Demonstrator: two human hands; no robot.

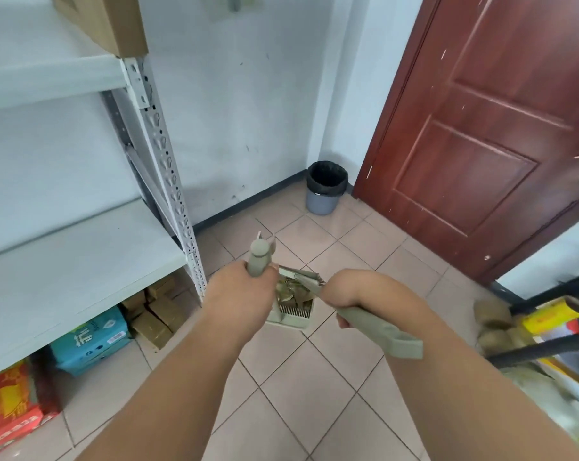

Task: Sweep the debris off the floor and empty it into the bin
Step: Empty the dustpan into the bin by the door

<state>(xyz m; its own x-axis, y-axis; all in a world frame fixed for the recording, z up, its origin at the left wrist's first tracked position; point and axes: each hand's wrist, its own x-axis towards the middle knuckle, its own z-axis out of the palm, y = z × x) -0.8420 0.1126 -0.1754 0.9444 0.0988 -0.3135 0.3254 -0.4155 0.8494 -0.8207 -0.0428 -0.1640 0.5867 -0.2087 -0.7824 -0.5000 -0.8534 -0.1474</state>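
My left hand (pixel 240 291) grips the grey-green dustpan handle (pixel 259 257), which points up toward the camera. Below it hangs the pale dustpan (pixel 291 317), with brown dry leaves (pixel 293 291) lying in it. My right hand (pixel 344 294) grips the grey-green broom handle (pixel 378 331), which runs from lower right toward the pan; the broom head is hidden behind my hands. A grey bin (pixel 324 189) with a black liner stands in the far corner beside the door, well ahead of both hands.
A white metal shelf unit (pixel 168 161) runs along the left, with boxes (pixel 158 314) and a blue packet (pixel 92 341) beneath it. A red-brown door (pixel 481 128) stands at right. Black bars and clutter (pixel 547 331) crowd the right edge. Beige tiled floor (pixel 331 247) lies between me and the bin.
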